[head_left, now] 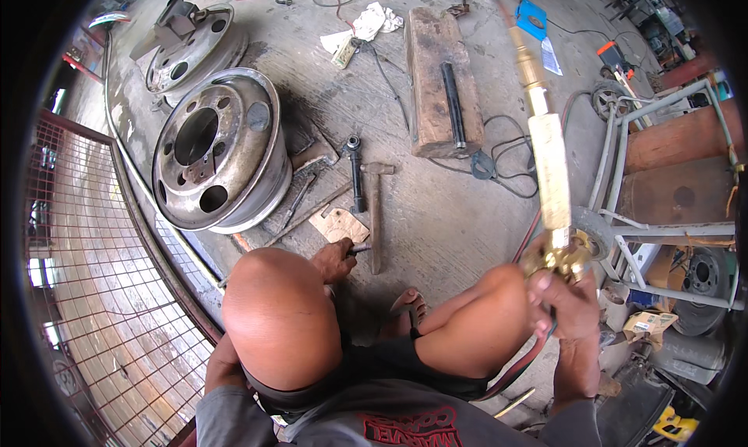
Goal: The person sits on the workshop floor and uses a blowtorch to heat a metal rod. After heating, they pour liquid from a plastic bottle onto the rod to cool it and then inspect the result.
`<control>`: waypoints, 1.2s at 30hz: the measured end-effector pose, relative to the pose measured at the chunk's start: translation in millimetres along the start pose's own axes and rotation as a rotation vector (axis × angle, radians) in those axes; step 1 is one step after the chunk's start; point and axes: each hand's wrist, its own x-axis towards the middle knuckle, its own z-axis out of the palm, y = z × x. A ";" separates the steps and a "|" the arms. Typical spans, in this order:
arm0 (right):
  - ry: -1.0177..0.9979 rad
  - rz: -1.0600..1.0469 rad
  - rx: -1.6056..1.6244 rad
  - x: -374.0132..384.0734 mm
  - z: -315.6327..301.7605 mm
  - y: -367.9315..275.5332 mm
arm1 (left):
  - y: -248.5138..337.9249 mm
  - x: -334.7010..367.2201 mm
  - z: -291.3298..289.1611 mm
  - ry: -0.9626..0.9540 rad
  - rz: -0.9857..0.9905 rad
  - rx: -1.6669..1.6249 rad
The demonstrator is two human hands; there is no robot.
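My right hand [567, 307] is closed around the valve end of a brass gas torch [552, 170], which points up and away with its thin tip at the far right. A dark red hose runs down from the torch beside my right thigh. Low beside my left knee, my left hand [335, 261] is closed on a short dark stick-like piece [360, 248], partly hidden by the fingers. That piece is close to the handle of a hammer [376, 213] on the concrete. A brown piece of cardboard [340, 225] and a dark rod with a ringed end [355, 174] lie just beyond.
Two steel wheel rims [222, 147] stand at the left, beside a red mesh gate [101, 260]. A wooden block [440, 81] with a black bar [453, 104] on it lies ahead. Cables, a white rag [374, 20] and a metal-framed cart [670, 229] are around.
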 end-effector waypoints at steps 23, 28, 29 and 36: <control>-0.019 0.167 -0.200 43.5 84.2 44.9 | 28.0 55.6 -184.2 0.338 -0.149 -0.847; -0.009 0.230 -0.133 49.4 86.8 40.3 | 18.2 60.3 -160.3 0.250 -0.354 -1.263; -0.060 0.207 -0.095 53.3 89.4 43.9 | -9.9 58.7 -147.5 0.213 -0.320 -1.238; -0.145 0.240 0.001 65.2 85.1 51.2 | -43.3 50.0 -91.9 0.067 -0.161 -0.386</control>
